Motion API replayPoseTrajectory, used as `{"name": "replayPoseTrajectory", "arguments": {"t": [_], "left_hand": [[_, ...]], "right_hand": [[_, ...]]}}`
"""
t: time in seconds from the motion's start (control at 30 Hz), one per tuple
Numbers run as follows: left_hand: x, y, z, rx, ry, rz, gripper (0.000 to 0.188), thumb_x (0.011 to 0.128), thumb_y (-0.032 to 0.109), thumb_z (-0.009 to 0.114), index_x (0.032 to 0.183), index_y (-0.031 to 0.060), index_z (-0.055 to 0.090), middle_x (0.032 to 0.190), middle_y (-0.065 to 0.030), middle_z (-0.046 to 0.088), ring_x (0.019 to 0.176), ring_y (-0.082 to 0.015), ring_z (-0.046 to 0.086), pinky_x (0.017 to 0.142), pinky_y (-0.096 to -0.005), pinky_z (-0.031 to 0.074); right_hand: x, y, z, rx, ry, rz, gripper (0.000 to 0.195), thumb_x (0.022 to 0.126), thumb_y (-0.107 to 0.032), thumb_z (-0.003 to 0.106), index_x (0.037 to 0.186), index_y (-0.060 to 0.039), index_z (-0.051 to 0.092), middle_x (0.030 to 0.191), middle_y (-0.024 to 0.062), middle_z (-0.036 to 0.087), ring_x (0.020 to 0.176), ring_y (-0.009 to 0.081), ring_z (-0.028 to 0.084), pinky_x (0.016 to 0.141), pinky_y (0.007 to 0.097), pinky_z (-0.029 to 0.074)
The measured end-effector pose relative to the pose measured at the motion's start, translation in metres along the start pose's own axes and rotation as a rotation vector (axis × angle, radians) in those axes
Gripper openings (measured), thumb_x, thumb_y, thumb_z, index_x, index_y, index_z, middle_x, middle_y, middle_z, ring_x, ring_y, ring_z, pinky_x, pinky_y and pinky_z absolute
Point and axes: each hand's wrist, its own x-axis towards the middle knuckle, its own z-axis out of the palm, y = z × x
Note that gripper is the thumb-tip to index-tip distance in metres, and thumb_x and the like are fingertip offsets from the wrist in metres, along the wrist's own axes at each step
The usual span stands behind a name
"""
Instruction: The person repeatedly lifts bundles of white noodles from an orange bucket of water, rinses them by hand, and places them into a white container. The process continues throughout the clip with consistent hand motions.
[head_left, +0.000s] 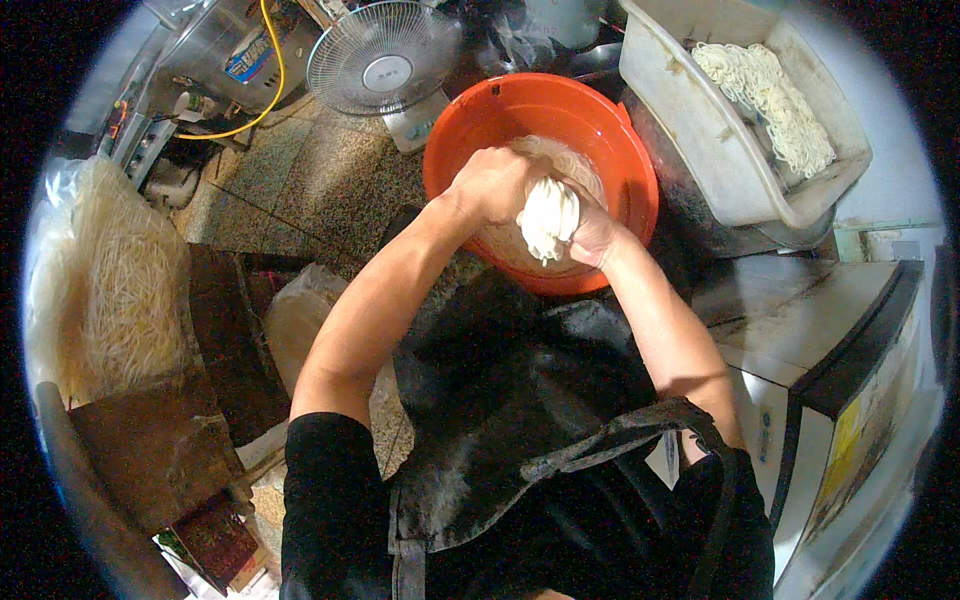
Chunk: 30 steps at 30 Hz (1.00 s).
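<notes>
Over an orange plastic basin, both of my hands are closed around a bundle of white noodles. My left hand is curled against the bundle's left and far side, its fingertips mostly hidden. From the right, my right hand wraps the bundle with its palm partly showing. The cut or folded end of the noodles faces up toward me. Behind my hands, more pale noodles lie in the basin, apparently in cloudy liquid.
A greyish plastic tub at the right holds a heap of noodles. An electric fan stands beyond the basin, near a yellow hose. At the left is a clear bag of pale strands. A white appliance stands at the right.
</notes>
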Motion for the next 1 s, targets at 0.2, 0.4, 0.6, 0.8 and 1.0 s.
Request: {"name": "replayPoseTrajectory", "arguments": {"t": [0.2, 0.4, 0.6, 0.8, 1.0], "left_hand": [[-0.001, -0.013, 0.019, -0.360, 0.341, -0.269, 0.036, 0.078, 0.011, 0.059, 0.114, 0.0057, 0.060, 0.098, -0.0243, 0.068, 0.096, -0.0409, 0.065, 0.083, -0.0495, 0.052], [-0.008, -0.013, 0.030, -1.060, 0.738, -0.292, 0.037, 0.089, 0.014, 0.056, 0.122, 0.0007, 0.050, 0.109, -0.0174, 0.066, 0.091, -0.0303, 0.068, 0.081, -0.0428, 0.054], [0.028, 0.023, 0.016, -2.106, 0.321, -0.005, 0.062, 0.098, 0.057, 0.035, 0.136, 0.0084, 0.046, 0.130, -0.0115, 0.057, 0.115, -0.0311, 0.059, 0.095, -0.0554, 0.048], [0.031, 0.049, -0.029, -1.731, 0.211, 0.052, 0.039, 0.095, 0.020, 0.058, 0.130, 0.0037, 0.052, 0.109, -0.0071, 0.065, 0.094, -0.0160, 0.062, 0.086, -0.0360, 0.050], [0.052, 0.068, -0.096, -1.876, 0.391, 0.389, 0.056, 0.089, 0.009, 0.060, 0.141, 0.0014, 0.043, 0.124, -0.0128, 0.061, 0.105, -0.0219, 0.063, 0.094, -0.0360, 0.048]], "right_hand": [[0.028, -0.026, 0.021, -0.531, 0.240, -0.142, 0.029, 0.090, -0.013, 0.067, 0.117, -0.0054, 0.059, 0.098, -0.0002, 0.064, 0.087, 0.0096, 0.061, 0.074, 0.0262, 0.052], [0.057, -0.074, 0.059, -0.826, 0.188, -0.251, 0.013, 0.085, -0.018, 0.073, 0.092, -0.0082, 0.068, 0.083, -0.0021, 0.065, 0.074, 0.0081, 0.059, 0.063, 0.0267, 0.048], [0.060, -0.135, 0.091, -1.060, 0.016, -0.267, 0.015, 0.080, -0.020, 0.074, 0.084, -0.0060, 0.070, 0.079, 0.0031, 0.069, 0.071, 0.0118, 0.061, 0.069, 0.0320, 0.051], [0.038, -0.250, 0.098, -1.506, -0.199, -0.198, 0.011, 0.079, -0.004, 0.069, 0.089, -0.0022, 0.067, 0.083, 0.0018, 0.069, 0.080, 0.0087, 0.060, 0.072, 0.0291, 0.051], [-0.007, -0.376, 0.016, -1.675, 0.397, -0.039, 0.030, 0.089, -0.007, 0.058, 0.118, -0.0057, 0.066, 0.103, 0.0039, 0.070, 0.090, 0.0108, 0.063, 0.076, 0.0289, 0.052]]}}
